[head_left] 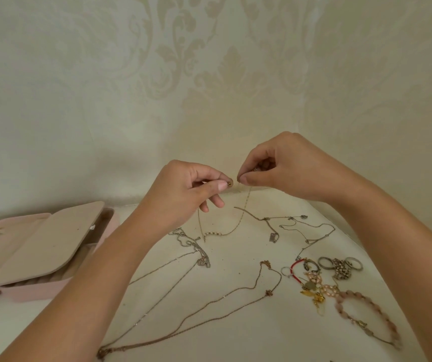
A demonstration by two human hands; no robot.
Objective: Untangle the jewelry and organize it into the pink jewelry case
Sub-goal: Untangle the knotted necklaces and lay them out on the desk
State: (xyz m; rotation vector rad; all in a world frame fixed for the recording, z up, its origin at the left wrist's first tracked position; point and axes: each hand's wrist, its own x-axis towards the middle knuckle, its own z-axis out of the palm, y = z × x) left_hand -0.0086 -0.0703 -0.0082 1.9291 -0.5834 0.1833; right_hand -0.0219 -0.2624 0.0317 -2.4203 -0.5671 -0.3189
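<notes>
Both hands are up off the counter here. The left hand [196,189] pinches one end of a thin gold chain necklace with a short row of pearls [213,233] between thumb and forefinger, other fingers loosely curled. The right hand [283,168] does the same with the other end. The two ends sit just beside each other, and I can't tell if they're hooked together. The rest of the chain hangs in a loop, its pearl section low near the back edge of the white counter [262,335]. My read: this one's been teased free and the step is closing the clasp. Next it needs carrying to the pink jewelry case [34,291], which is open at the left edge with a beige inner flap [47,246] lying over the compartments. That flap probably has to be lifted first. Plenty left to sort: a knotted silver chain [199,252] under the left wrist, a long copper-toned chain [209,304] running toward the front edge, and a fine silver chain with a small tag [272,236] toward the back right. Toward the right edge sit metal rings [340,265], a red cord piece [296,265], gold charms [314,296] and a pink beaded bracelet [366,309]. The hanging loop could snag those chains below it on the way across.
</notes>
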